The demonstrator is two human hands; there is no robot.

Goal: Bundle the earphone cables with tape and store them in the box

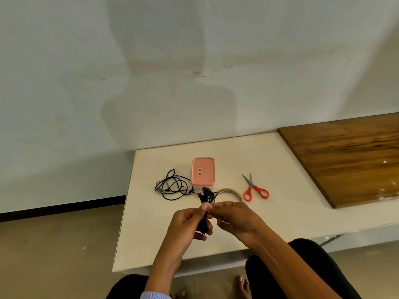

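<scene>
Person seated at a white table (151, 234), both hands raised over it near centre. Left hand (187, 223) grips a folded black earphone cable bundle (206, 197), fingers curled round its lower part, thumb pressed near the top. Right hand (233, 214) meets it from 3 o'clock, fingertips pinched at the bundle's middle; whether tape sits under them cannot be told. A 2nd, loose black cable (172, 186) lies at 10 o'clock of the hands. Pink box (203, 171), lid on, at 12 o'clock. Clear tape roll (230, 192) just behind the right hand; red-handled scissors (255, 188) at 2 o'clock, blades apart.
</scene>
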